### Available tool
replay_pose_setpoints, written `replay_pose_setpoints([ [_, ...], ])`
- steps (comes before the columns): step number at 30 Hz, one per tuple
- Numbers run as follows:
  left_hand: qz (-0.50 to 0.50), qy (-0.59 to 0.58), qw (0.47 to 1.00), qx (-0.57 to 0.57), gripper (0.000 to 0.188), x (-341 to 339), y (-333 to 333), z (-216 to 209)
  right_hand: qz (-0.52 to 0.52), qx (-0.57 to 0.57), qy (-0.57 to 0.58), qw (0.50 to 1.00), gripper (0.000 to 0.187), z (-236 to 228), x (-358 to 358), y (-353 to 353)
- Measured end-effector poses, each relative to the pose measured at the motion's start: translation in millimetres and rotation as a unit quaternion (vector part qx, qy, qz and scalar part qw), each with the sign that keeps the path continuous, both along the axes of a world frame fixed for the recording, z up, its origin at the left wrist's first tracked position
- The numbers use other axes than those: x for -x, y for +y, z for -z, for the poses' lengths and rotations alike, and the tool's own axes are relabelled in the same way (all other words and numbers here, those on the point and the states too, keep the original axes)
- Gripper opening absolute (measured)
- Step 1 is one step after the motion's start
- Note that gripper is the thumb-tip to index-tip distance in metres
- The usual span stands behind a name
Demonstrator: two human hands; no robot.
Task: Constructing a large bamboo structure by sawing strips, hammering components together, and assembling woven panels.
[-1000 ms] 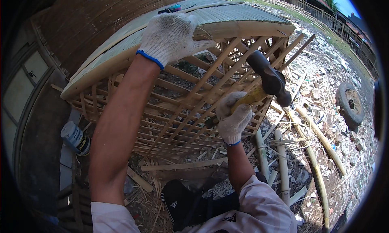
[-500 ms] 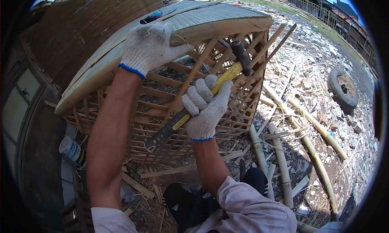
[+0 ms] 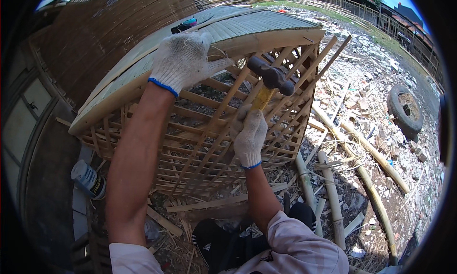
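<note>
A yellow-handled hammer [image 3: 261, 98] is in my right hand [image 3: 250, 137], which wears a white knit glove with a blue cuff. Its dark metal head points up in front of the bamboo lattice [image 3: 209, 109]. My left hand [image 3: 181, 59], gloved the same way, is clasped over the pale bamboo rail [image 3: 266, 40] along the edge of the slatted top. The left thumb stretches right along the rail beside a thin loose fibre. The left fingertips are hidden. A nail [image 3: 309, 39] sticks out near the rail's right end.
A dark and teal tool [image 3: 184, 25] lies on the slatted top [image 3: 238, 20]. A white bucket [image 3: 87, 177] stands at the left. Bamboo poles [image 3: 332, 197] and splinters lie on the ground at the right, with rubble [image 3: 362, 88] and an old tyre [image 3: 405, 109] beyond.
The hammer has swung from slanting across the lattice to nearly upright, its head shifting slightly left. My right hand has turned and moved right. My left hand still rests on the rail.
</note>
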State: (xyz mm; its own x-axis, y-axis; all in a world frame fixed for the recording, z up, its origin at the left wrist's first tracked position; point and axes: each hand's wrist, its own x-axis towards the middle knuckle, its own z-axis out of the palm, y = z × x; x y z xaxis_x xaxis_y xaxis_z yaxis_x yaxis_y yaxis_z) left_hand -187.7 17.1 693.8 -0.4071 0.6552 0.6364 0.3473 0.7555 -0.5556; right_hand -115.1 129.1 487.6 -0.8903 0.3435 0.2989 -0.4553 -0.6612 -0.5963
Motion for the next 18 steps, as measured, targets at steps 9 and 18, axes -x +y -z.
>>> replay_pose_setpoints([
  [9,0.023,0.013,1.000,0.007,0.071,-1,-4,-2,-0.190,0.075,-0.032,0.978,0.054,16,-15,20],
  [18,0.024,0.024,0.999,0.019,0.075,-1,-2,0,-0.148,0.029,-0.087,0.985,0.054,35,-21,25],
])
